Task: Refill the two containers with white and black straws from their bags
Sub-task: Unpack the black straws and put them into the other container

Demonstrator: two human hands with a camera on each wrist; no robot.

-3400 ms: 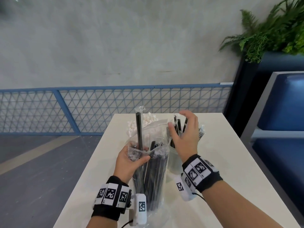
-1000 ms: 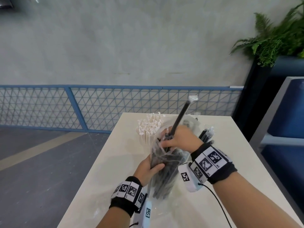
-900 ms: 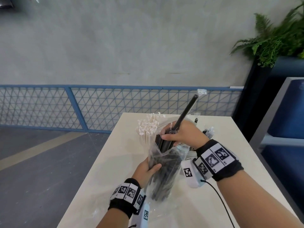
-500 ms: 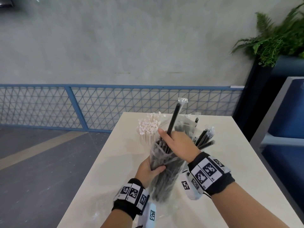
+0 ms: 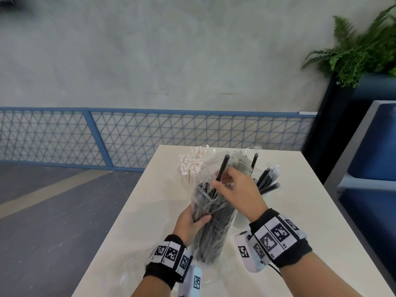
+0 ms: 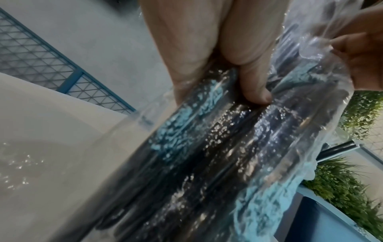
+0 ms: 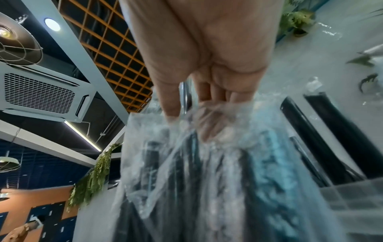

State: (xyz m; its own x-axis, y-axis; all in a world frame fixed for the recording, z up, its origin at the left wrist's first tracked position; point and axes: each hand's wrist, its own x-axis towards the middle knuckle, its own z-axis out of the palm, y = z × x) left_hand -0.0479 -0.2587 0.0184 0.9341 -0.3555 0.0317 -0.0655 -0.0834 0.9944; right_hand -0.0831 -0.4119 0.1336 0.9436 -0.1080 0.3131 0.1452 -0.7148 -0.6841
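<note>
L hand [image 5: 191, 224] clamps clear crinkly plastic bag of black straws [image 5: 211, 224], slippery, soft; R hand [image 5: 236, 195] pinches one stiff light straw [image 5: 220, 173] at 12 o'clock, grip mid-shaft.

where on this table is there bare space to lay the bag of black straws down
Bare patches: the table to the right of the right hand, out to its right edge, and the strip left of the left hand. The far middle is crowded: white straws, the bag of black straws, the container behind it.

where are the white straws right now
In the head view the white straws stand at the table's far end, left of centre, just behind and left of the bag of black straws.
</note>
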